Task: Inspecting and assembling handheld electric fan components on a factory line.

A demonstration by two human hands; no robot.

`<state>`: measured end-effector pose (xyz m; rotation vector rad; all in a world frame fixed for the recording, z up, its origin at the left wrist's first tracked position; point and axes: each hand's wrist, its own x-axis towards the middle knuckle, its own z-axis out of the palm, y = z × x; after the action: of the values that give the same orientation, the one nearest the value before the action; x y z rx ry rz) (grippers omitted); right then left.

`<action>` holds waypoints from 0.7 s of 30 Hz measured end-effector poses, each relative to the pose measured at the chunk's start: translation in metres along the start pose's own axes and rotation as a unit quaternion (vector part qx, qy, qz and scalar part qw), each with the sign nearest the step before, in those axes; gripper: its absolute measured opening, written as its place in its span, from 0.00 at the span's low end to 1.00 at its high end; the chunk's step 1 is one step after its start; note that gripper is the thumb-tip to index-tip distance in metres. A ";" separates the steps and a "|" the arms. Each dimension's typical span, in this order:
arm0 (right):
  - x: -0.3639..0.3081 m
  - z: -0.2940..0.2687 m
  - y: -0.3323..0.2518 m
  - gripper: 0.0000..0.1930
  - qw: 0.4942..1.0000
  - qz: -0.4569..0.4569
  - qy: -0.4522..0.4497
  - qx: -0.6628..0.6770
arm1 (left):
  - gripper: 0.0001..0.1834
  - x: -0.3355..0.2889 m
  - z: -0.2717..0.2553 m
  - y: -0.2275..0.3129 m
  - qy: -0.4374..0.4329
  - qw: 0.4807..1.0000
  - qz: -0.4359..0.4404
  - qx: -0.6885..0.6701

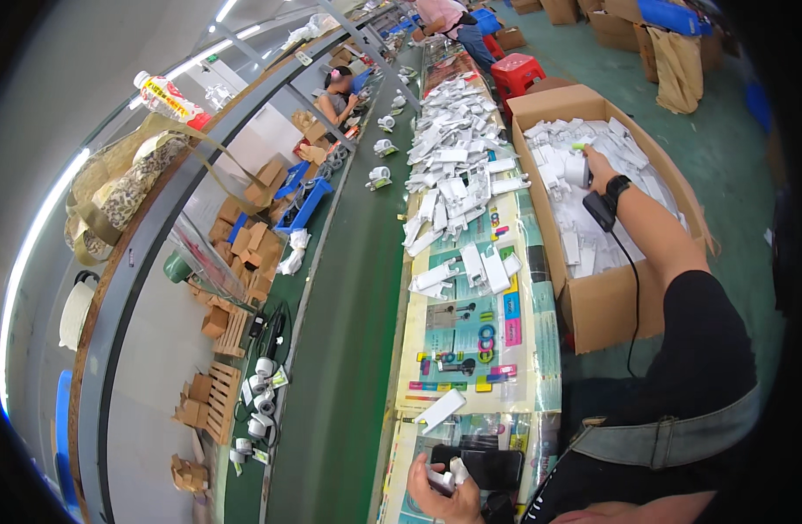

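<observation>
Your right hand [584,166] is deep in the cardboard box [606,301], fingers closed on a white part [575,168]. Your left hand [440,489] grips another small white piece [442,477] at the desk [471,349] edge. You seem mid-pick; next, lift that part clear.

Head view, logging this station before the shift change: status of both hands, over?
Left hand grip shut on small white part at table edge. Right hand reaching into cardboard box, grip on white piece. Nothing in the way.
</observation>
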<state>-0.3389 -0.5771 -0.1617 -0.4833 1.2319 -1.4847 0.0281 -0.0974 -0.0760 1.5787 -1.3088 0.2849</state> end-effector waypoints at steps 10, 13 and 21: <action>0.040 -0.046 0.017 0.21 0.992 -0.061 -0.061 0.097 | 0.19 0.001 0.000 0.007 -0.001 0.999 0.013 0.036; 0.036 -0.043 0.001 0.23 0.990 -0.115 -0.086 -0.006 | 0.21 -0.004 -0.003 0.000 -0.033 0.997 -0.028 0.060; -0.015 0.036 -0.033 0.21 0.961 -0.228 -0.138 -0.069 | 0.22 0.002 0.003 -0.017 -0.008 1.000 -0.019 -0.012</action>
<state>-0.3198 -0.5840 -0.1148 -1.0889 1.0465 -1.6443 0.0422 -0.1028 -0.0853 1.5870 -1.2881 0.2330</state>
